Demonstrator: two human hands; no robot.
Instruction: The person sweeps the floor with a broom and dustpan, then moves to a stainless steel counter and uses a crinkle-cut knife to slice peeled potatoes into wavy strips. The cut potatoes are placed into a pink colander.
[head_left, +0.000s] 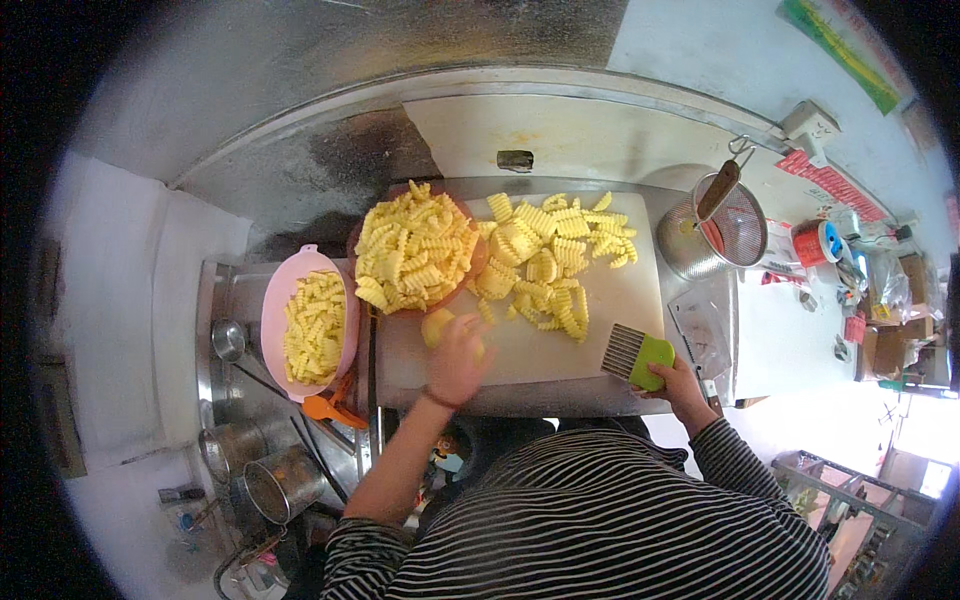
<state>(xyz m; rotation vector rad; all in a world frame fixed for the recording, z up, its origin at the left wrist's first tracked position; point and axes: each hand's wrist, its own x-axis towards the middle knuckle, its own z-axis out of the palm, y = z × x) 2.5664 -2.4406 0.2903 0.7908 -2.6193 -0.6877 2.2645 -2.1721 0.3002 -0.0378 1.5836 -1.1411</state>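
My right hand (679, 386) grips the green handle of a crinkle cutter (626, 358), whose wavy metal blade points left over the near right corner of the white cutting board (616, 296). My left hand (456, 365), blurred, is over the board's near left part, right beside a peeled potato (436, 327). Whether its fingers touch the potato cannot be made out. Crinkle-cut potato pieces (566, 255) lie spread across the board, some still in thick ridged slices (516, 241). Behind my left hand, a reddish bowl (478, 259) is heaped with crinkle-cut fries (416, 251).
On the left stands a pink oval basin (270, 322) of fries, with an orange utensil (334, 409) by it. Metal pots (283, 486) are lower left. At right are a wire-mesh strainer (739, 225) in a metal container (679, 240) and a knife (709, 390).
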